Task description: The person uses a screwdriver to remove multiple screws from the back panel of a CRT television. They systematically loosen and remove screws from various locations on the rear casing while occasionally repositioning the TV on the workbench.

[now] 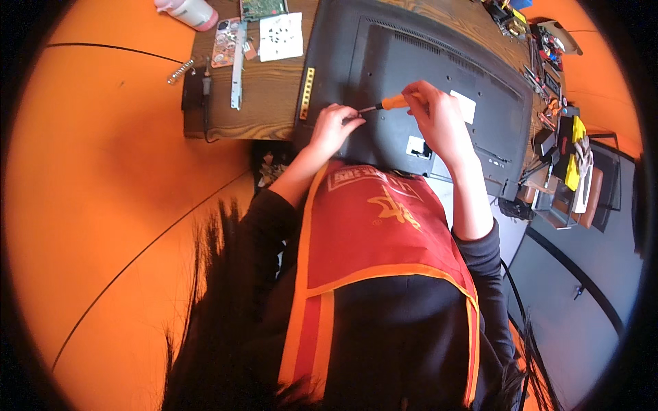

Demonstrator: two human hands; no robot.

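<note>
A large black flat-screen television [391, 68] lies with its back up on the wooden table. My right hand [439, 120] is closed around the orange handle of a screwdriver [393, 102], whose shaft points left over the back panel. My left hand [334, 129] is at the left part of the panel. Its thumb and fingers are pinched together at the screwdriver's tip; whatever lies between them is too small to make out. A white label [463, 107] is stuck beside my right hand, and a recessed socket opening [419, 147] is near the panel's front edge.
Left of the television, the wooden table [267, 89] bears a white sheet with small dark parts [281, 36], a metal strip [237, 68], a green circuit board [263, 7] and a pink-white bottle [188, 12]. Several tools [552, 106] crowd the right side. A cable [205, 109] hangs over the left edge.
</note>
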